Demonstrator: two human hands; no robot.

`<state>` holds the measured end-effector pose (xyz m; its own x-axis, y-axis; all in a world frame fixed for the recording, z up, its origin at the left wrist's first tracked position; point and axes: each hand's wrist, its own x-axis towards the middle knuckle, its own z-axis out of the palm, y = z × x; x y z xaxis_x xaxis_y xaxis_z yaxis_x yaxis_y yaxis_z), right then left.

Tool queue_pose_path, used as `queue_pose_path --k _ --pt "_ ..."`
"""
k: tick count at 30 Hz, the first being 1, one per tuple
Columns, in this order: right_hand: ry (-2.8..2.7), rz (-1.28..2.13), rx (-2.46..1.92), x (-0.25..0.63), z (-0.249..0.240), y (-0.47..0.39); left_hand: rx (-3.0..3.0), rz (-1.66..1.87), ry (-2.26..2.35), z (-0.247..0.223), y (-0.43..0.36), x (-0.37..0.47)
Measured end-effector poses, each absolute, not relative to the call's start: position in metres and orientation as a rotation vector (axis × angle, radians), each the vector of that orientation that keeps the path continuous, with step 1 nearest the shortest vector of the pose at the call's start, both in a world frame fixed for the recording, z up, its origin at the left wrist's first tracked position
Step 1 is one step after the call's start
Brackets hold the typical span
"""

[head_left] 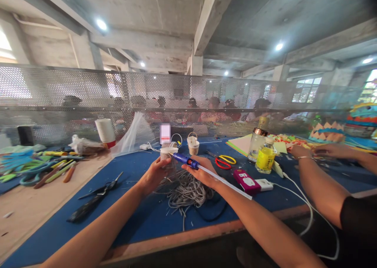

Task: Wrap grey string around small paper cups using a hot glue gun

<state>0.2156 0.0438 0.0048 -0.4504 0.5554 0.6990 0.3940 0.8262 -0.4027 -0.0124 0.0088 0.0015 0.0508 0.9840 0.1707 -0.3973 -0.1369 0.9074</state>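
My left hand [153, 175] is closed around a small whitish paper cup [166, 152], whose lower part is partly hidden. In my right hand [204, 174] is a blue hot glue gun [185, 160], its nozzle pointing left at the cup's rim. A long translucent glue stick [225, 181] sticks out of the gun's back end over my right forearm. Below both hands lies a tangled heap of grey cord [188, 194]. Just beyond the gun stands a small cup with a looped handle [193, 145].
Black-handled scissors [98, 195] lie left; red-and-yellow scissors [224, 162] lie right. A yellow bottle [265, 158], glass jar [255, 146] and purple box [246, 181] with a white cable stand rightward. Another person's arms [318, 185] reach in. A perforated metal screen [97, 91] runs behind.
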Motion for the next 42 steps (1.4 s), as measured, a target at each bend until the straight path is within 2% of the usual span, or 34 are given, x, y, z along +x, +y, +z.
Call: queue_pose_path --k 42 --pt "-2.114 0.131 -0.752 0.215 0.003 0.043 1.063 1.478 0.870 -0.007 0.017 -0.017"
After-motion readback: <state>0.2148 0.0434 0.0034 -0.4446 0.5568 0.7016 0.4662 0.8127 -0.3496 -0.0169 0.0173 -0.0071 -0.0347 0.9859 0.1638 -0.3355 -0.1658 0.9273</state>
